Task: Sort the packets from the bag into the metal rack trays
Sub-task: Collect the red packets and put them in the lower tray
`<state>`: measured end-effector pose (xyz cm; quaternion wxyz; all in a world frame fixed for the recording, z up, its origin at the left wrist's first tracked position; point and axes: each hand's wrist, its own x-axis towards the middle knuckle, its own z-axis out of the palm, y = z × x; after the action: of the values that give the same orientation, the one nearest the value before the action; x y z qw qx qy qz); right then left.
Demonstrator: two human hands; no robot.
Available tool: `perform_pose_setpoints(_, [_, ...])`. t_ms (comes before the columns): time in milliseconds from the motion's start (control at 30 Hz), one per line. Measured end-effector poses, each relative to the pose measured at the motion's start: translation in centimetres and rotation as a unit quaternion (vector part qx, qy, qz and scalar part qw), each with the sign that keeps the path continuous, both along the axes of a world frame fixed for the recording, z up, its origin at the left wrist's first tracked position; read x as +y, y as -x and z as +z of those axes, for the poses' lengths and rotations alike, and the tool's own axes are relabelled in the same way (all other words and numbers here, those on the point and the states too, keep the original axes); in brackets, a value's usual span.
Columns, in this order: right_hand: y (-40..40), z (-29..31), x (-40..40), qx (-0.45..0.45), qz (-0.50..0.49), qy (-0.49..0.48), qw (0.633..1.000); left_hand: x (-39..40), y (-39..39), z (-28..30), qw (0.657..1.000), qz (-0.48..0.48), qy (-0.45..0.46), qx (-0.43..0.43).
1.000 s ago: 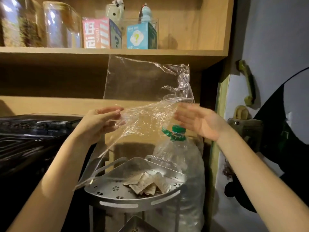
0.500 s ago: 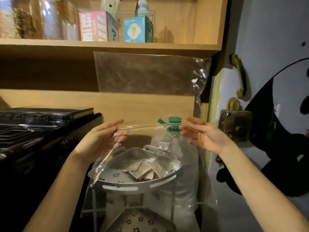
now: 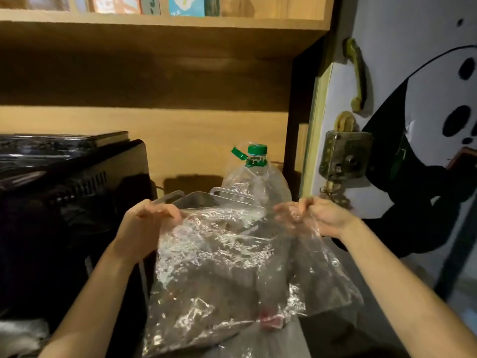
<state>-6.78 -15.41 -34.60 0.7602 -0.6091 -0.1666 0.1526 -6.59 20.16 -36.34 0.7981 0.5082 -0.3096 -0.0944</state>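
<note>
Nearest the camera, the clear plastic bag hangs in front of the person, crumpled and glinting, its long axis running roughly up and down with the top edge stretched crosswise between the two hands. Its lower end spreads wide toward the bottom of the view, where something small and reddish shows through the film; what it is cannot be told.

The left hand has its fingers curled over the bag's upper left corner and grips it. The right hand is curled too, pinching the upper right part of the film, which drapes over its palm. The two hands are held well apart at about the same height.

Just behind the bag's top edge, the rim and handles of the metal rack tray stick out; the rest of the tray is veiled by the plastic, and no packets can be made out in it.

A black appliance hems the left side closely, and a door with a lock stands at the right. Behind the tray rises a large clear bottle with a green cap, near the wooden back panel. A shelf runs overhead.
</note>
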Motion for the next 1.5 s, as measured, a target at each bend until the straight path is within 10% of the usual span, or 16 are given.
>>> perform_pose_setpoints(200, [1.7, -2.7, -0.8, 0.024, -0.059, 0.122, 0.99, 0.1, 1.8, -3.0, 0.967, -0.212, -0.115, 0.079])
perform_pose_setpoints(600, [3.5, -9.1, -0.2, 0.077, 0.007, 0.183, 0.98, -2.1, 6.4, -12.5, 0.862, -0.425, 0.041, 0.273])
perform_pose_setpoints(833, [3.4, -12.4, 2.9, 0.044, 0.091, 0.314, 0.944, -5.9, 9.8, -14.9, 0.922, -0.084, -0.246, 0.286])
perform_pose_setpoints(933, [3.5, -12.9, 3.7, 0.043, 0.119, 0.293, 0.948, -5.9, 10.4, -17.0, 0.908, -0.077, -0.331, 0.244])
perform_pose_setpoints(1167, [3.7, -18.8, 0.9, 0.291, 0.226, -0.157, 0.916, -3.5, 11.2, -19.0, 0.943, -0.025, -0.158, 0.293])
perform_pose_setpoints(1500, [7.9, -26.4, 10.9, 0.329, -0.005, 0.004, 0.944, -1.4, 12.9, -21.6, 0.874, 0.2, -0.177, 0.406])
